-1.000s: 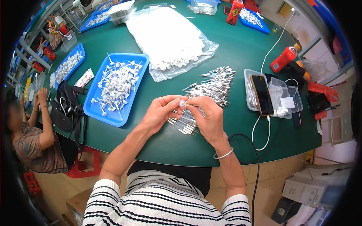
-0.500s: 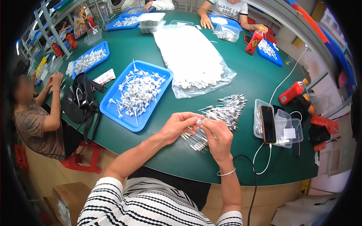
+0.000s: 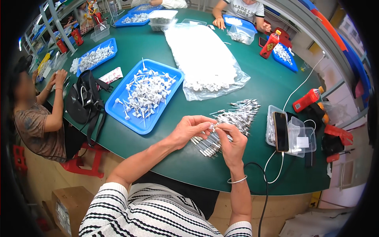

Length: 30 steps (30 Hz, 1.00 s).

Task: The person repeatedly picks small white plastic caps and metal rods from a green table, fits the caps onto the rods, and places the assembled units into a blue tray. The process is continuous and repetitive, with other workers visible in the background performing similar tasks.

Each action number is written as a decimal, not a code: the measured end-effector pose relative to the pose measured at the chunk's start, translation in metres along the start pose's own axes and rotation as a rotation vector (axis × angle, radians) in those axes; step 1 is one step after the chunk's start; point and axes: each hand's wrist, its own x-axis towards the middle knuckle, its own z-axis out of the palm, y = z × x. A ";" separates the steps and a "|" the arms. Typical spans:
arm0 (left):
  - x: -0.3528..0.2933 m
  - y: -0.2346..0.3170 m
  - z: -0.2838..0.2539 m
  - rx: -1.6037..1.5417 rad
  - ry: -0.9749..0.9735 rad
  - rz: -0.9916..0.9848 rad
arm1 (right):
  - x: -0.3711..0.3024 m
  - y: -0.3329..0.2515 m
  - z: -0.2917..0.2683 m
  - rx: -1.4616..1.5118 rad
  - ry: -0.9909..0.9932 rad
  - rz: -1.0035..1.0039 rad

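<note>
My left hand (image 3: 191, 131) pinches a small white plastic piece (image 3: 211, 127) between thumb and fingertips. Right beside it, the closed thumb and forefinger of my right hand (image 3: 232, 143) meet at the same spot; whatever they grip is too small and covered to make out. Under and behind both hands lies a heap of thin metal-and-white rods (image 3: 239, 116), the nearer ones roughly lined up. To the left, a blue tray (image 3: 125, 123) bears many white-headed pieces with thin stems (image 3: 146, 93). Beyond the hands rests a large clear bag of white plastic pieces (image 3: 203, 59).
A phone (image 3: 280, 130) lies over clear plastic boxes (image 3: 303, 132) at right, with white cables around. A red bottle (image 3: 306, 99) lies beyond them. A black bag (image 3: 81, 100) is by the left edge, near a seated co-worker (image 3: 41, 118). Another co-worker (image 3: 241, 12) sits across the green table (image 3: 169, 173).
My right hand has shifted slightly down and right, its fingertips a little lower against the piece. My left hand stays nearly in place. The view has tilted slightly.
</note>
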 end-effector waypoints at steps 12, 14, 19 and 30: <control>0.001 0.000 0.001 -0.030 0.000 -0.020 | 0.000 0.002 0.001 0.149 -0.017 0.154; 0.001 0.001 0.001 -0.034 0.009 -0.006 | 0.000 0.001 0.001 0.162 -0.026 0.178; 0.002 -0.005 0.003 -0.024 0.019 0.047 | -0.004 0.007 0.001 0.365 -0.019 0.266; 0.001 0.000 0.007 -0.014 0.080 0.091 | 0.004 0.007 -0.015 0.372 -0.145 0.415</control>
